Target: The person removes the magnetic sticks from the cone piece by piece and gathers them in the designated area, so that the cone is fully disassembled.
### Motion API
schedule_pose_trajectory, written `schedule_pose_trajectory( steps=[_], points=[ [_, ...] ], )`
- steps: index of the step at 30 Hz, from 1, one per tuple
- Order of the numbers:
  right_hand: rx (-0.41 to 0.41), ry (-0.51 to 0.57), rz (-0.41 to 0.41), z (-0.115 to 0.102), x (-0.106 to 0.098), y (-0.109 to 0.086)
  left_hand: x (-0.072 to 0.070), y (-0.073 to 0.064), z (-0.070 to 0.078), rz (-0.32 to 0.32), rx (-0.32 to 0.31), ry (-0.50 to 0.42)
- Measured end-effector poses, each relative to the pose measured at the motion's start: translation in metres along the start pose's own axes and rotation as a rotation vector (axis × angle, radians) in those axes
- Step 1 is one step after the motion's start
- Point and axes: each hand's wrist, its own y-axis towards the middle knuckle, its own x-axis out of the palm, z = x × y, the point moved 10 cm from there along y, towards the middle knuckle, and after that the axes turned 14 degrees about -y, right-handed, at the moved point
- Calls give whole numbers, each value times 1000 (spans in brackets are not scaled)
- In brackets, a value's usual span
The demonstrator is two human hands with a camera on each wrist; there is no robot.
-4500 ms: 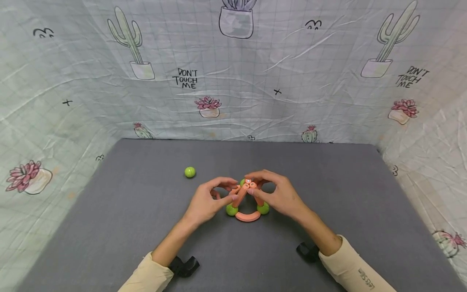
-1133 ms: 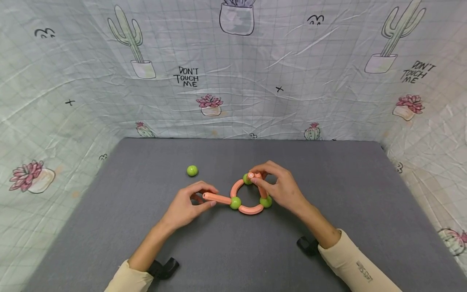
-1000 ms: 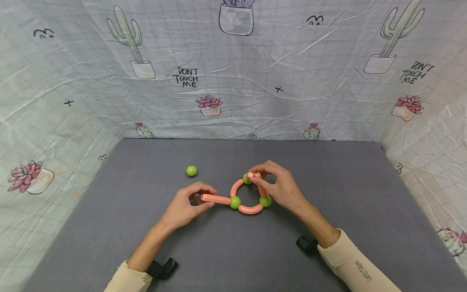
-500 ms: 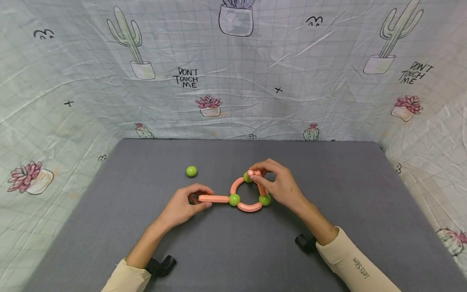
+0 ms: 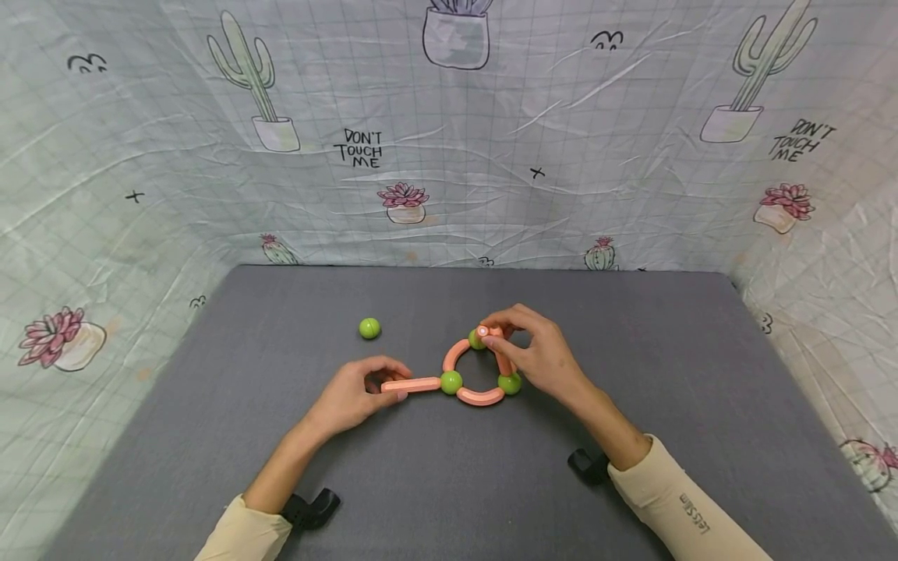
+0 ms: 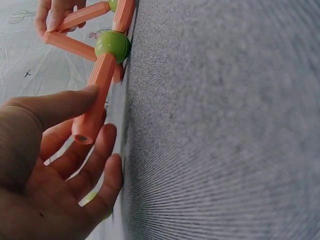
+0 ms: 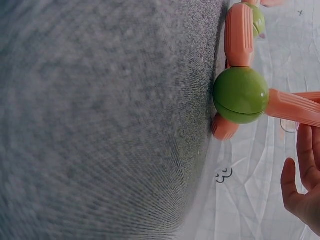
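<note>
Pinches a straight coral rod [image 5: 412, 385] in the left hand [image 5: 354, 393], the rod joined to a green ball [image 5: 451, 382] on a ring of curved rods [image 5: 480, 397] atop a gray table [image 5: 449, 483]. Grips two raised rods [image 6: 82, 16] near their meeting tips in the right hand [image 5: 540, 351], with a loose green ball [image 5: 369, 328] beyond the left.

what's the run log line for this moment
left grip: holds orange rod | right grip: holds raised rods | loose green ball: on table
</note>
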Motion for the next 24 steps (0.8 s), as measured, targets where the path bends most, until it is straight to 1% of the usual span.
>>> schedule_pose_trajectory(
  steps=[5,14,20,24],
  points=[
    [4,1,-6,0,0,0,2,2,-3,-20,-8,43],
    [-5,14,-2,-1,1,-1,4,4,-4,-14,23,103],
    [-12,22,2,0,0,-2,4,4,-3,-8,40,122],
    [-16,30,2,0,0,-2,3,4,-2,-6,43,113]
  ],
)
